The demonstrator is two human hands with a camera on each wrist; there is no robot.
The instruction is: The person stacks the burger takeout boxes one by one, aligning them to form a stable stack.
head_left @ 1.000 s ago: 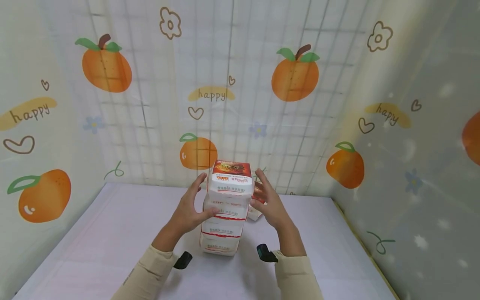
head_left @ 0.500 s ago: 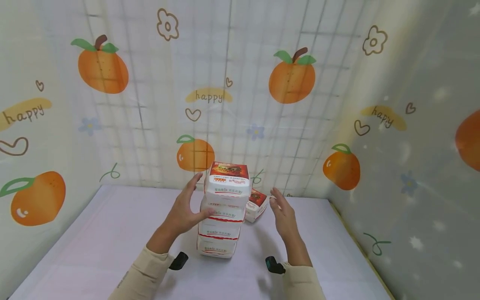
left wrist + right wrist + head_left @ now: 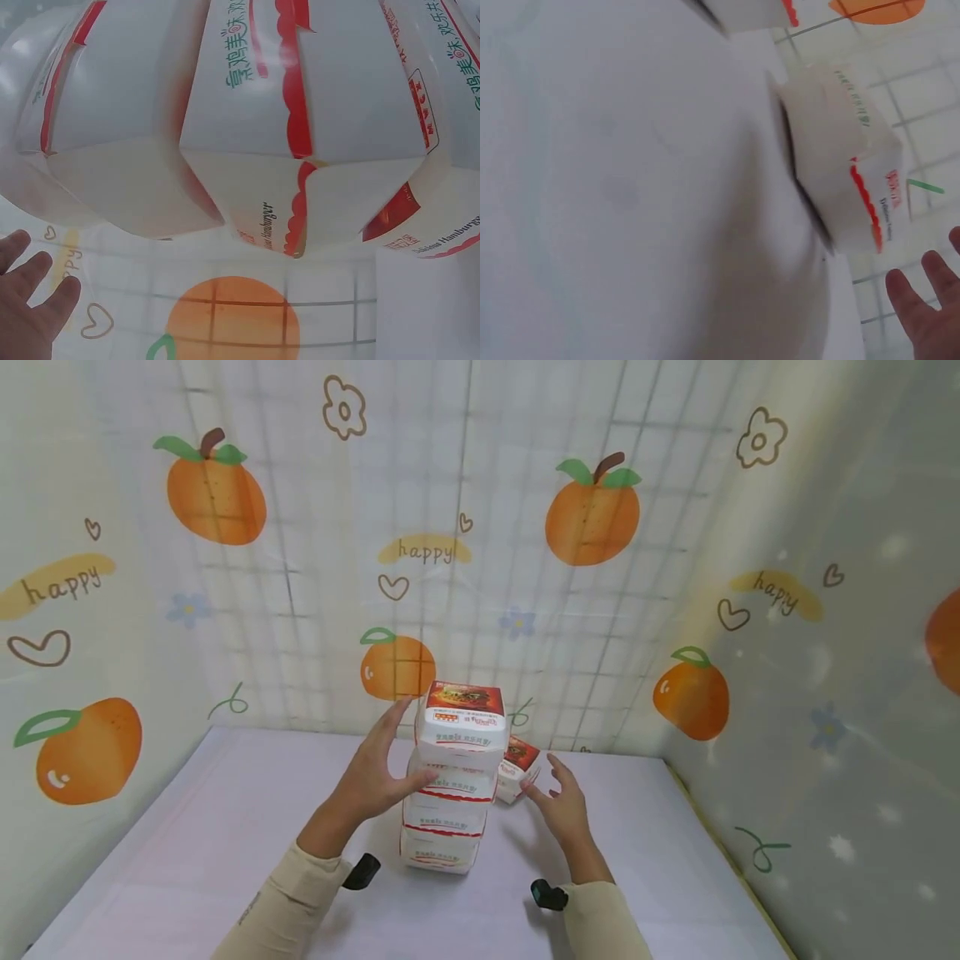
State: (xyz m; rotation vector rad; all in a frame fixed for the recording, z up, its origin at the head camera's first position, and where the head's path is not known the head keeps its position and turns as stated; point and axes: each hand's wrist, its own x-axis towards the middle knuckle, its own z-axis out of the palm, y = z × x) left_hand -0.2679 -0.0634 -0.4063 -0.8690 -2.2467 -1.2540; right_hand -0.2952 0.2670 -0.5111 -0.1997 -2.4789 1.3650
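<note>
A stack of several white and red burger boxes (image 3: 450,793) stands in the middle of the table, and its top box (image 3: 461,722) shows a red printed lid. My left hand (image 3: 378,768) is open at the stack's left side, fingers straight up and thumb against the second box. The left wrist view shows the boxes (image 3: 247,112) from below with my fingertips (image 3: 30,300) at the lower left. My right hand (image 3: 561,802) is open and low, right of the stack, with fingers by a single box (image 3: 519,764) lying behind it. I cannot tell whether they touch. That box (image 3: 847,180) fills the right wrist view.
The table (image 3: 225,827) has a pale cloth. Fabric walls (image 3: 592,510) printed with oranges close it in at the back, left and right. Bare table surface lies left of the stack and toward the front edge.
My right hand has come off the stack's right side and dropped right and down toward the single box. The left hand has stayed at the stack.
</note>
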